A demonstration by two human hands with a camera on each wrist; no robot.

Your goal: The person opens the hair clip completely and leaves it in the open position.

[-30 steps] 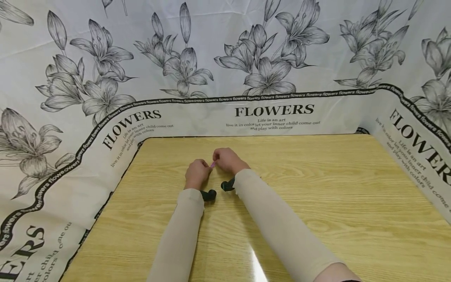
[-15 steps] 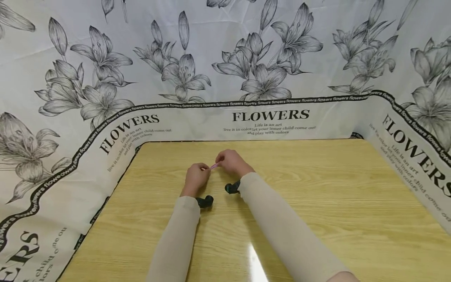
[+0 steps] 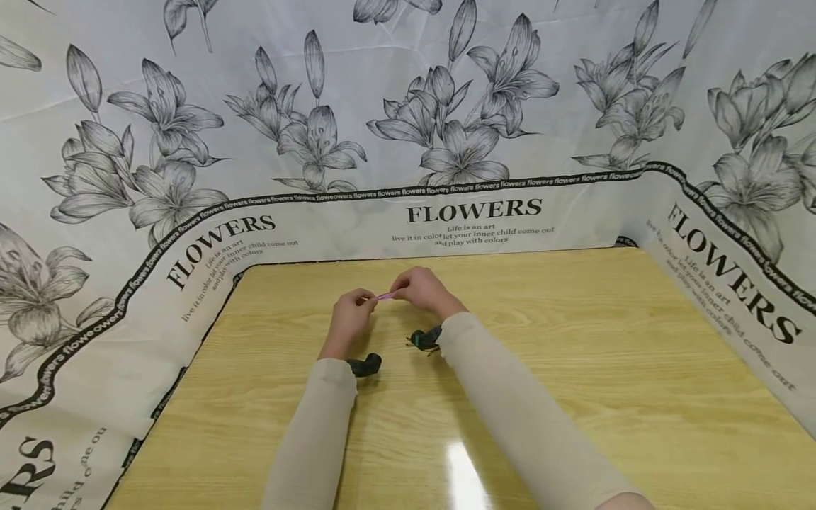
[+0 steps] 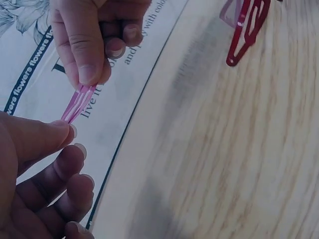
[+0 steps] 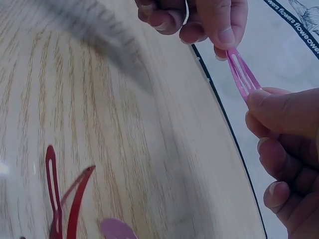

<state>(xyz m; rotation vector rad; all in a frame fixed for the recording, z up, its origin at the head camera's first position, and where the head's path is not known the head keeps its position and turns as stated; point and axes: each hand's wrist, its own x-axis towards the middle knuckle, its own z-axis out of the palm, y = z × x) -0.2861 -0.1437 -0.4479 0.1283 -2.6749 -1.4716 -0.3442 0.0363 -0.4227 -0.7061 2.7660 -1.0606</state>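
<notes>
A pink snap hair clip (image 3: 385, 296) spans the gap between the two hands, held over the far part of the table. My left hand (image 3: 347, 319) pinches one end between thumb and forefinger. The opposite end is pinched by my right hand (image 3: 427, 290). In the left wrist view the clip (image 4: 79, 103) shows long slots between narrow strips, and the left hand's other fingers (image 4: 65, 174) are loosely bent. Seen from the right wrist, the clip (image 5: 243, 74) has its strips slightly spread, with the right thumb (image 5: 266, 102) over its lower end.
Red snap hair clips (image 5: 75, 204) and a pink piece (image 5: 118, 229) lie on the wood-grain table (image 3: 574, 397). A red clip (image 4: 246, 32) also shows in the left wrist view. Flower-printed cloth (image 3: 472, 223) stands around the table's back and sides. Each wrist carries a black camera (image 3: 366, 365).
The hands have drawn slightly apart, so more of the pink hair clip shows. It has turned from steeply slanted to nearly level. The head view has shifted a little.
</notes>
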